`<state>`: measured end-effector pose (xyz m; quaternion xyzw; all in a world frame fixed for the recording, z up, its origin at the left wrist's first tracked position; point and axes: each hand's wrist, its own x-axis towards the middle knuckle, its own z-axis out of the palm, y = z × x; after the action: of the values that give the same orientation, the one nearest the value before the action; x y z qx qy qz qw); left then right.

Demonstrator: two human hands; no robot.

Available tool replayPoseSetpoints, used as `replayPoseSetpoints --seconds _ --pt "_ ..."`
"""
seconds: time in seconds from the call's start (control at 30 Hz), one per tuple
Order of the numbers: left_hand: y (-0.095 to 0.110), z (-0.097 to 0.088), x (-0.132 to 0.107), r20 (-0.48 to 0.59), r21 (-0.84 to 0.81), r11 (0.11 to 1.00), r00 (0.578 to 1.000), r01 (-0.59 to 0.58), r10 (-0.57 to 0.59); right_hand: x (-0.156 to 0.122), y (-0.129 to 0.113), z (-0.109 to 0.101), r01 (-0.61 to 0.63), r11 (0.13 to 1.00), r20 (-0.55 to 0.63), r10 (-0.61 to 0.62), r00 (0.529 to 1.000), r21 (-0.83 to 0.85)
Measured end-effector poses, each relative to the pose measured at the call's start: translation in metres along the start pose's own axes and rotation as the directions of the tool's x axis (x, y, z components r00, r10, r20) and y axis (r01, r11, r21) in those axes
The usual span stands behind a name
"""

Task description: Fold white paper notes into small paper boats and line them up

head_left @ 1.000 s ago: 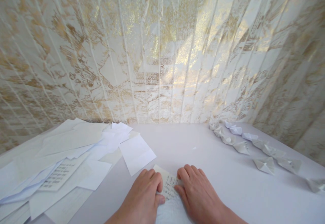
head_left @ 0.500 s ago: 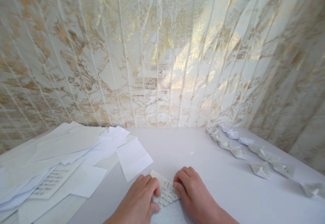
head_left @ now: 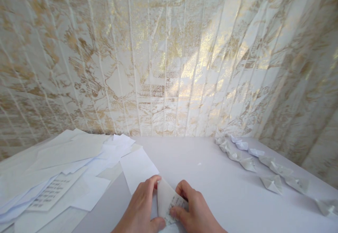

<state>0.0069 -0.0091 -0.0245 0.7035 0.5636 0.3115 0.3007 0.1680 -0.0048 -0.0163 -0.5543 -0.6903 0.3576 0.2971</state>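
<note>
Between my two hands is a folded piece of paper [head_left: 166, 199] with handwriting on its right part, tilted up off the white table. My left hand [head_left: 144, 202] grips its left side, fingers at the upper corner and thumb at the lower edge. With the thumb on the written face and the fingers behind, my right hand [head_left: 192, 203] pinches the right edge. Under the lower edge another pale sheet [head_left: 170, 228] shows in part. A plain white square of paper [head_left: 137, 166] lies just beyond my left hand.
A spread pile of loose paper sheets [head_left: 66, 155] covers the table's left side, one bearing dark writing. Several folded paper boats [head_left: 271, 183] stand in rows at the right. A patterned curtain [head_left: 163, 56] hangs along the back edge. A small white scrap [head_left: 199, 164] lies mid-table.
The folded paper has been tilted up and turned, so a plain pointed flap now faces me. My left fingers moved to its upper corner; my right thumb moved onto the written face.
</note>
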Motion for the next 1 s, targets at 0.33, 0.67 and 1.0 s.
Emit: replayPoseSetpoints --seconds 0.33,0.67,1.0 --pt "0.000 -0.002 0.005 0.190 -0.637 0.769 0.978 0.057 0.085 0.002 0.018 0.016 0.084 0.780 -0.009 -0.099 0.995 0.620" --pt "0.005 -0.010 0.005 0.249 -0.739 0.620 0.962 0.263 -0.112 -0.006 0.015 -0.007 0.317 0.887 -0.272 -0.231 0.934 0.335" --pt "0.009 -0.015 0.006 0.289 -0.666 0.704 0.955 0.247 -0.062 -0.008 0.017 -0.014 0.474 0.874 -0.328 -0.420 0.846 0.104"
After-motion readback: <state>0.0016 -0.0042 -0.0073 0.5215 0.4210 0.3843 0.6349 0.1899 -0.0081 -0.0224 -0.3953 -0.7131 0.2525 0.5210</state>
